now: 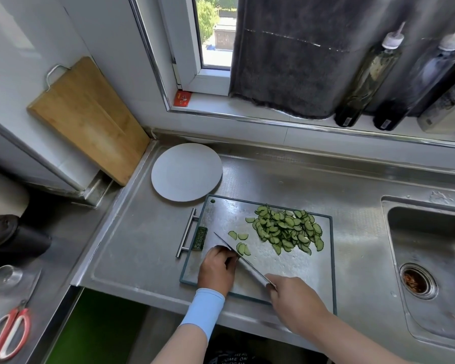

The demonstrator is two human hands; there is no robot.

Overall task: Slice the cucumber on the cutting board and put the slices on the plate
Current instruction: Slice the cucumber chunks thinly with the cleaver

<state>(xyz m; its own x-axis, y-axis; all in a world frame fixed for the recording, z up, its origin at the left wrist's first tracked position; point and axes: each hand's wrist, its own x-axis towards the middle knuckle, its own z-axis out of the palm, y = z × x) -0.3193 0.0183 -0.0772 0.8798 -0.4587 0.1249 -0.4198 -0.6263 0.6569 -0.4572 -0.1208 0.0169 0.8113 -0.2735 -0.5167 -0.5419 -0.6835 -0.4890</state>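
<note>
Thin cucumber slices (286,231) heaped on the cutting board (286,269); white plate (186,172) just beside.

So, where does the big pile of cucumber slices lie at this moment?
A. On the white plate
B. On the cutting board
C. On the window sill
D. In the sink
B: the pile of slices lies on the far right part of the cutting board, and no slice shows on the plate beyond the board.
</note>
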